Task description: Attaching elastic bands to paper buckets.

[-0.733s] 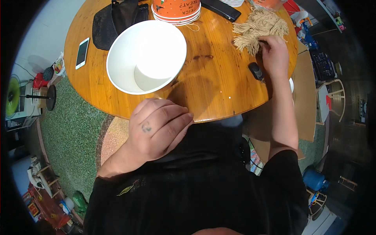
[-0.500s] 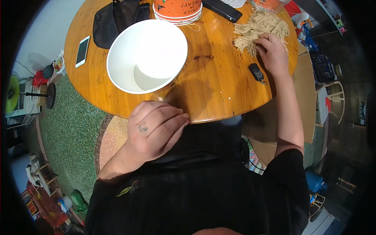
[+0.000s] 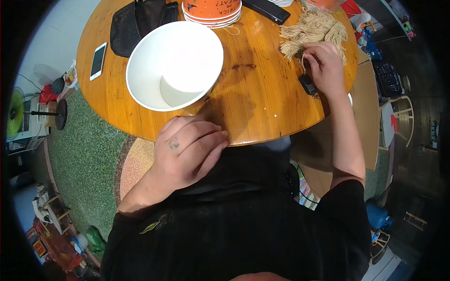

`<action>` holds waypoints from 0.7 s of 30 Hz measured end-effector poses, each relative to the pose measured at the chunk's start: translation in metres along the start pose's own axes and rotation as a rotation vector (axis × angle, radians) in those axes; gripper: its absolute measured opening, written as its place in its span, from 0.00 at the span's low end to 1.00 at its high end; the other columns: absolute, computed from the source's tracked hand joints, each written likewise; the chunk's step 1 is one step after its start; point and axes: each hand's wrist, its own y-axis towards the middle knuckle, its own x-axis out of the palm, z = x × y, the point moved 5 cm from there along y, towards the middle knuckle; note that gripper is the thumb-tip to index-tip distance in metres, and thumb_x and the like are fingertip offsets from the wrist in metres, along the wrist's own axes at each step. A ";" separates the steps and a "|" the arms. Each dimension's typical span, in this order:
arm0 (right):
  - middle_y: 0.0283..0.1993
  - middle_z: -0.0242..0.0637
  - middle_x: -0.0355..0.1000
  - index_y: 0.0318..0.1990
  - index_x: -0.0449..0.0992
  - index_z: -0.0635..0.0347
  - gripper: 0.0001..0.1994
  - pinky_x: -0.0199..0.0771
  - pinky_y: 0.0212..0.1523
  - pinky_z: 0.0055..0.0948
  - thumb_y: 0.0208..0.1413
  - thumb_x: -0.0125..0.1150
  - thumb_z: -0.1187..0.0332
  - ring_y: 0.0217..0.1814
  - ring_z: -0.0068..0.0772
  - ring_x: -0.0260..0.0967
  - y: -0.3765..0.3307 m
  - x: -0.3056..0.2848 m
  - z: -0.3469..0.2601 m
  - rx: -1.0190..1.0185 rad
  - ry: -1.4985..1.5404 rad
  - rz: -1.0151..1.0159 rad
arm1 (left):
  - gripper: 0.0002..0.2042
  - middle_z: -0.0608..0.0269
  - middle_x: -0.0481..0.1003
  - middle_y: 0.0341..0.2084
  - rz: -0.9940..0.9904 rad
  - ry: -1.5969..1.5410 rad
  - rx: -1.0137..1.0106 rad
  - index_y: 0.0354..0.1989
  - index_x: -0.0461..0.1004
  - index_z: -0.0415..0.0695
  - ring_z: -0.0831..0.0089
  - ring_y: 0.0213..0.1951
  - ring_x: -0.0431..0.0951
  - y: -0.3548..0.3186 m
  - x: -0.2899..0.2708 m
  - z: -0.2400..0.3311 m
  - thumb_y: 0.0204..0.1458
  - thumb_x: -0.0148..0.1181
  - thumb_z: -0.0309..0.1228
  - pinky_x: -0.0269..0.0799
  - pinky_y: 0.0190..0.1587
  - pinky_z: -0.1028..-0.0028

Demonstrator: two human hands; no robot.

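Thumb and forefinger come together on a thin tan strand: that's the right hand (image 3: 326, 64), working at the near edge of the tan string bundle (image 3: 316, 28), which lies in a loose heap at the table's far right. Right below those fingertips sits a black key fob (image 3: 307, 85), close beside the hand. Over to the left hand (image 3: 190, 147), and it's a narrow one, fingers bunched and curled at the near edge of the round wooden table (image 3: 262, 93), back of the hand up; whether anything is pinched in there, I cannot tell.

Just beyond it, the big white bucket (image 3: 140, 86), mouth tilted toward us, with its smooth inside on show. Behind the bucket, a black mesh bag (image 3: 124, 33) on the left and a stack of orange-printed buckets (image 3: 213, 9) with white rims, partly cut off by the upper edge. A white phone (image 3: 98, 62) lies flat out on the left, well apart from both hands. Up top, a long black case (image 3: 266, 11) rests between the stack and the string, and two small white specks (image 3: 275, 115) dot the wood nearer the front.
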 end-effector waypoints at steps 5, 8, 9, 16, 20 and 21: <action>0.33 0.39 0.78 0.36 0.84 0.59 0.02 0.75 0.41 0.35 0.58 0.72 0.73 0.38 0.41 0.76 -0.001 -0.014 -0.089 0.176 0.374 -0.032 | 0.15 0.55 0.81 0.42 0.014 -0.070 -0.018 0.46 0.83 0.38 0.59 0.39 0.83 0.003 0.000 -0.001 0.48 0.78 0.23 0.79 0.40 0.65; 0.31 0.35 0.78 0.35 0.85 0.61 0.02 0.72 0.33 0.26 0.58 0.73 0.74 0.30 0.28 0.75 -0.007 -0.018 -0.141 0.293 0.680 -0.030 | 0.18 0.48 0.80 0.48 -0.009 -0.163 -0.184 0.51 0.79 0.35 0.59 0.42 0.85 0.011 -0.002 0.003 0.52 0.78 0.20 0.83 0.46 0.68; 0.30 0.34 0.78 0.34 0.85 0.61 0.02 0.71 0.32 0.25 0.58 0.74 0.74 0.29 0.26 0.74 -0.008 -0.020 -0.155 0.309 0.723 -0.022 | 0.22 0.48 0.78 0.53 -0.033 -0.204 -0.224 0.56 0.76 0.34 0.65 0.44 0.84 0.011 0.000 0.001 0.54 0.77 0.20 0.84 0.47 0.71; 0.29 0.30 0.76 0.36 0.85 0.62 0.04 0.68 0.31 0.20 0.56 0.75 0.79 0.28 0.18 0.70 -0.009 -0.012 -0.194 0.313 0.894 0.057 | 0.13 0.61 0.85 0.38 0.175 -0.744 -0.713 0.53 0.81 0.36 0.79 0.35 0.83 -0.017 0.040 -0.017 0.61 0.73 0.23 0.80 0.36 0.78; 0.29 0.27 0.75 0.36 0.84 0.62 0.04 0.65 0.31 0.18 0.58 0.75 0.80 0.29 0.14 0.66 -0.016 -0.008 -0.193 0.358 0.939 0.055 | 0.08 0.57 0.85 0.39 0.052 -0.736 -0.776 0.52 0.81 0.33 0.74 0.37 0.83 -0.024 0.026 -0.016 0.71 0.60 0.23 0.81 0.40 0.75; 0.29 0.27 0.75 0.36 0.84 0.62 0.04 0.65 0.31 0.18 0.58 0.75 0.80 0.29 0.14 0.66 -0.018 -0.008 -0.194 0.359 0.942 0.053 | 0.08 0.57 0.85 0.39 0.052 -0.735 -0.779 0.52 0.81 0.33 0.74 0.37 0.83 -0.025 0.025 -0.017 0.71 0.60 0.23 0.81 0.40 0.75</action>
